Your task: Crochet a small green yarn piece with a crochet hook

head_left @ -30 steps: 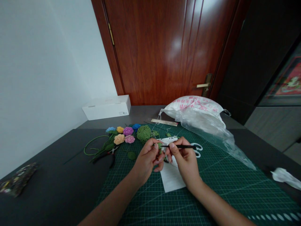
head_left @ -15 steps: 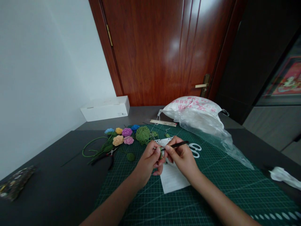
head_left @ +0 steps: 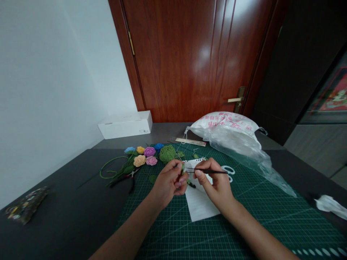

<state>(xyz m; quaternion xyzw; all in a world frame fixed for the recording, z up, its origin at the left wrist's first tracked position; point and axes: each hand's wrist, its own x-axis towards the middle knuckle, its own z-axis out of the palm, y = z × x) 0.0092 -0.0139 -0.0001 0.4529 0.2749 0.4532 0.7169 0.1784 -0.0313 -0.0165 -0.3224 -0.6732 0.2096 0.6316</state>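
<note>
My left hand (head_left: 169, 182) is closed on a small green crocheted piece (head_left: 183, 168), which shows a bit of white; the fingers cover most of it. Pinched in my right hand (head_left: 215, 180) is a pair of black tweezers (head_left: 218, 172), with its thin tips pointing left at the green piece. Below both hands lies a white notepad sheet (head_left: 200, 207) with a small dark-tipped object (head_left: 192, 184) on it. White-handled scissors (head_left: 229, 169) are partly hidden behind my right hand. A green yarn ball (head_left: 167, 154) rests beyond my left hand.
Several crocheted flowers (head_left: 149, 151) and dark-handled pliers (head_left: 132, 175) lie left on the green cutting mat (head_left: 168, 231). A ruler (head_left: 190, 142), a stuffed plastic bag (head_left: 230, 126) and a white box (head_left: 126, 124) are at the back. A patterned pouch (head_left: 28, 206) sits far left.
My right hand has drawn back slightly to the right, so the tweezers' tips now show apart from my left fingers. The view has shifted a little.
</note>
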